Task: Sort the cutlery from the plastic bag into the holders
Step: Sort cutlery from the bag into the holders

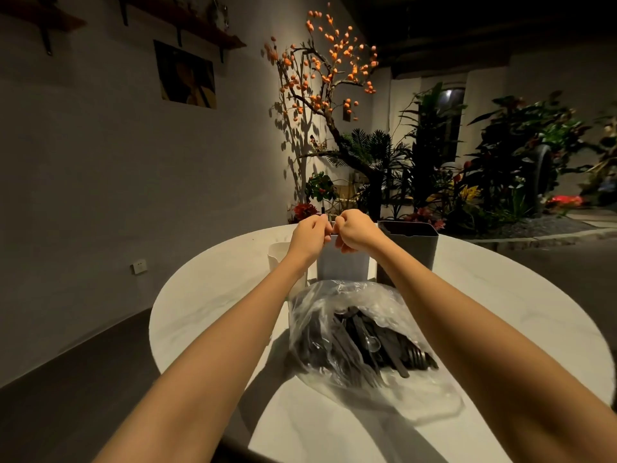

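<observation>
Bag point(354, 332) of cutlery point(370, 342): on the bench point(207, 295), nearer us than both hands. Handles run near-left to far-right. Left hand point(309, 237), right hand point(354, 233): curled at the middle holder point(340, 264); we cannot tell what they grasp.

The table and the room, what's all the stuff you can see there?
table: one, white, round, under everything
plastic bag: one, clear, middle of table
cutlery: many, mostly black, inside bag
holders: three behind bag; white left, grey middle, dark grey right
tree: one, orange fruits, by wall
plants: many, green, right background
picture: one, on wall
left hand, right hand: fingers curled, together above grey holder
</observation>
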`<action>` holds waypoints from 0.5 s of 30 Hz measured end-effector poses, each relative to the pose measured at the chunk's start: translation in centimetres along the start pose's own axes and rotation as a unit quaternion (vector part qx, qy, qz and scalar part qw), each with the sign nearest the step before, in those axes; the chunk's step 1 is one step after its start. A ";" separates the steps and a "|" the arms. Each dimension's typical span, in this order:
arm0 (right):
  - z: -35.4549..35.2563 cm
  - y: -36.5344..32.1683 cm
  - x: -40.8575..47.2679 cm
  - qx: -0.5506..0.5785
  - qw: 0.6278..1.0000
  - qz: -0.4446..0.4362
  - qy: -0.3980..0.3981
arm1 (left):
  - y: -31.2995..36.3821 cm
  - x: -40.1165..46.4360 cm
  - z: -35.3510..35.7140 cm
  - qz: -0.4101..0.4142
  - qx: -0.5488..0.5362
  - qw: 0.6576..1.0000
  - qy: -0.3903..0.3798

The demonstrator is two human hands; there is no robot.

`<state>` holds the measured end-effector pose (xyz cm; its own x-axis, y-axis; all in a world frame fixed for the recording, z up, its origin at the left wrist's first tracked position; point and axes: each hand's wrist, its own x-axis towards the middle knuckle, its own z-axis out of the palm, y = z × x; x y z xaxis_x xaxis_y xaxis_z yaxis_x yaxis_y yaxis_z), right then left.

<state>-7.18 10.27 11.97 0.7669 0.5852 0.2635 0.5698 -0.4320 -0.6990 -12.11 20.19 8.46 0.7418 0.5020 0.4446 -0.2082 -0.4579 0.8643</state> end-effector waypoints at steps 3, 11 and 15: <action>-1.1 0.6 -1.4 -0.013 1.000 0.010 -0.002 | 0.8 -1.1 1.1 -0.001 -0.003 1.000 -0.014; -1.9 3.5 -4.2 -0.033 0.999 0.029 0.026 | 1.2 -3.8 3.9 0.003 -0.008 0.999 -0.040; -1.7 5.1 -5.7 -0.035 0.998 0.046 0.032 | 0.2 -5.2 5.0 -0.011 -0.018 0.999 -0.039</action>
<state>-8.17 3.57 7.98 0.8322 0.4979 0.2439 0.5144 -0.5292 -0.6748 -12.79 13.83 5.13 0.7939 0.4514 0.4073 -0.2131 -0.4209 0.8817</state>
